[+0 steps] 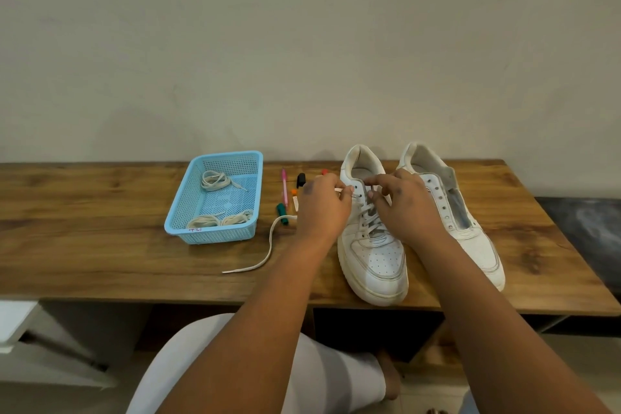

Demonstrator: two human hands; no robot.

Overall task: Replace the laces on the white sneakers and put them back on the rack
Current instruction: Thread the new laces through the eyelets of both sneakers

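Left hand (322, 203) pinches the lace (268, 250) end; right hand (401, 200) pinches at the left sneaker (374, 255) eyelets — what its grip holds, unclear.

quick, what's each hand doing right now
Left hand: pinching the lace end at the laced sneaker's top eyelets.
Right hand: fingers curled on that sneaker's upper laces; an actual grip cannot be told.

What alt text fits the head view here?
Two hands lace the left sneaker on a wooden table: the left hand pinches the lace, the right hand works at the top eyelets. The right sneaker has no lace; a blue basket holds more laces beside some pens.
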